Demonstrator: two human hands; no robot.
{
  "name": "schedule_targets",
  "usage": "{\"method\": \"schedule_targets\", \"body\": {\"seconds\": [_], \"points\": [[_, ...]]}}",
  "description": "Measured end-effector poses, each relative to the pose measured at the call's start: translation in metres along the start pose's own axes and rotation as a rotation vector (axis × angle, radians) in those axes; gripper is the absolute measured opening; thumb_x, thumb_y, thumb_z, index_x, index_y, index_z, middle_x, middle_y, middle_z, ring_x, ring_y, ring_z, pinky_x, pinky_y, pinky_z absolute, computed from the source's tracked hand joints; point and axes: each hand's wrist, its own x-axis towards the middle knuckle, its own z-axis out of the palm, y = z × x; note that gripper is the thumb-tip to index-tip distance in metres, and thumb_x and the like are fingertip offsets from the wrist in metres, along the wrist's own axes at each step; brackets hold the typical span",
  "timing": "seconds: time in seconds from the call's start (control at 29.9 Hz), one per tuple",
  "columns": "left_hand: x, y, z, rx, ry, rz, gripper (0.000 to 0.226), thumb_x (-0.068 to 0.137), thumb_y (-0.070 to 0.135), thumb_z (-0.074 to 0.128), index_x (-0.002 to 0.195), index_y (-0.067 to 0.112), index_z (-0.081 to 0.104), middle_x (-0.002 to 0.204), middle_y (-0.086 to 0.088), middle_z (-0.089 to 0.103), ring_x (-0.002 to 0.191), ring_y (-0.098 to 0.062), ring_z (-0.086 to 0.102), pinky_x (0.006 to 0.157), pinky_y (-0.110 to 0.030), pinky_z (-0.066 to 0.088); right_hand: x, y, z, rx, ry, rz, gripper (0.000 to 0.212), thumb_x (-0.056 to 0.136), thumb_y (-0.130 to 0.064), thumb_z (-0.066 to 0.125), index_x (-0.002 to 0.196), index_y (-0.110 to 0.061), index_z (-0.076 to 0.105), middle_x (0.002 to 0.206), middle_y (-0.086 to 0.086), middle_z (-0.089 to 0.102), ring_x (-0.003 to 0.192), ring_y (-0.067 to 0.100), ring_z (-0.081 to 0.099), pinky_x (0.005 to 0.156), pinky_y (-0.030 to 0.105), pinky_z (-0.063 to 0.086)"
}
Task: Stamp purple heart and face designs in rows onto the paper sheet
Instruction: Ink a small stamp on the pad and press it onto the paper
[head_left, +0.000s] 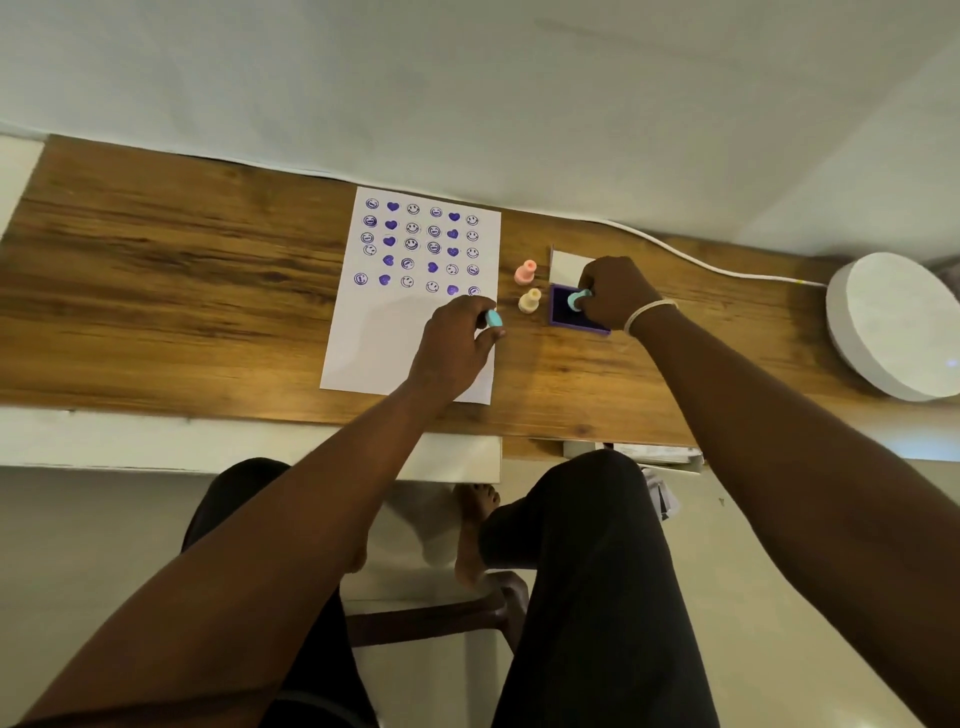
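A white paper sheet (384, 332) lies on the wooden desk, its upper half filled with rows of purple hearts and smiley faces. My left hand (454, 345) rests on the sheet's lower right part and grips a light blue stamp (494, 318). My right hand (615, 293) holds a teal stamp (577, 300) pressed down onto the purple ink pad (563, 319), which sits to the right of the sheet. A pink stamp (525, 272) and a cream stamp (530, 301) stand upright between the sheet and the pad.
The ink pad's white lid (566, 264) stands open behind the pad. A round white device (898, 325) with a white cable (701, 262) sits at the desk's right end. The wall runs right behind the desk (182, 270). My knees are below the front edge.
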Motion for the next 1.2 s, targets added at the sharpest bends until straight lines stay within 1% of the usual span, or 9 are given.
{"method": "schedule_targets", "body": {"seconds": [0.17,0.3,0.53,0.67,0.77,0.87,0.94,1.04,1.2], "points": [[0.006,-0.014,-0.014,0.039,0.076,0.015,0.035,0.086,0.021,0.072,0.117,0.008,0.062,0.110,-0.009,0.069,0.097,-0.019,0.066,0.090,-0.036,0.056,0.004,-0.006,0.009,-0.055,0.023,-0.008,0.021,0.084,-0.017,0.066,0.095,0.001,0.070,0.103,0.023,0.069,0.096,0.038,0.062,0.074,0.031,0.043],[0.007,-0.021,-0.026,0.051,0.133,-0.024,0.036,0.086,0.023,0.072,0.117,0.008,0.061,0.111,-0.008,0.069,0.097,-0.018,0.065,0.091,-0.030,0.054,-0.001,-0.020,0.015,-0.122,0.065,0.011,0.021,0.087,-0.014,0.063,0.101,0.002,0.068,0.107,0.025,0.068,0.103,0.040,0.061,0.083,0.038,0.049],[0.002,-0.025,-0.069,0.037,0.231,-0.059,0.034,0.087,0.016,0.071,0.117,0.003,0.061,0.109,-0.014,0.069,0.095,-0.023,0.066,0.090,-0.034,0.054,-0.010,-0.026,0.018,-0.108,0.097,0.047,0.020,0.086,-0.012,0.063,0.099,0.003,0.067,0.107,0.026,0.068,0.104,0.042,0.062,0.083,0.040,0.050],[-0.005,-0.033,-0.096,0.042,0.301,-0.096,0.033,0.088,0.020,0.070,0.117,0.008,0.061,0.110,-0.010,0.068,0.096,-0.020,0.065,0.087,-0.035,0.053,-0.011,-0.024,0.007,-0.022,0.062,0.116,0.024,0.084,-0.019,0.066,0.095,0.001,0.072,0.106,0.023,0.071,0.105,0.040,0.063,0.086,0.036,0.049],[-0.011,-0.045,-0.117,0.109,0.347,-0.140,0.033,0.090,0.024,0.068,0.119,0.010,0.060,0.110,-0.007,0.068,0.098,-0.017,0.062,0.084,-0.026,0.047,-0.010,-0.036,-0.009,0.223,0.239,0.249,0.027,0.081,-0.024,0.069,0.094,-0.001,0.074,0.105,0.021,0.072,0.105,0.037,0.064,0.091,0.034,0.047],[-0.014,-0.057,-0.129,0.077,0.405,-0.196,0.031,0.090,0.021,0.067,0.118,0.011,0.061,0.108,-0.008,0.068,0.098,-0.022,0.064,0.086,-0.035,0.053,-0.007,-0.087,-0.020,0.408,0.424,0.170,0.027,0.079,-0.026,0.071,0.092,-0.003,0.074,0.096,0.019,0.074,0.096,0.033,0.067,0.085,0.030,0.048],[-0.018,-0.062,-0.131,0.047,0.430,-0.237,0.027,0.090,0.017,0.066,0.116,0.010,0.061,0.107,-0.008,0.069,0.098,-0.023,0.065,0.086,-0.036,0.054,-0.003,-0.135,-0.015,0.466,0.378,0.043,0.023,0.077,-0.026,0.072,0.089,-0.006,0.075,0.088,0.014,0.074,0.087,0.029,0.068,0.080,0.029,0.048],[-0.023,-0.070,-0.132,0.028,0.429,-0.270,0.022,0.089,0.011,0.063,0.111,0.009,0.061,0.102,-0.008,0.070,0.093,-0.022,0.066,0.081,-0.034,0.053,0.002,-0.195,0.007,0.509,0.207,-0.060,0.020,0.073,-0.026,0.075,0.083,-0.009,0.074,0.080,0.006,0.072,0.077,0.022,0.066,0.074,0.027,0.051],[-0.025,-0.081,-0.135,0.044,0.426,-0.293,0.024,0.091,0.013,0.063,0.114,0.010,0.060,0.098,-0.009,0.071,0.086,-0.018,0.064,0.075,-0.026,0.049,0.007,-0.247,0.036,0.275,0.033,-0.291,0.022,0.082,-0.024,0.071,0.092,-0.005,0.071,0.089,0.008,0.066,0.081,0.018,0.056,0.071,0.026,0.041]]}}
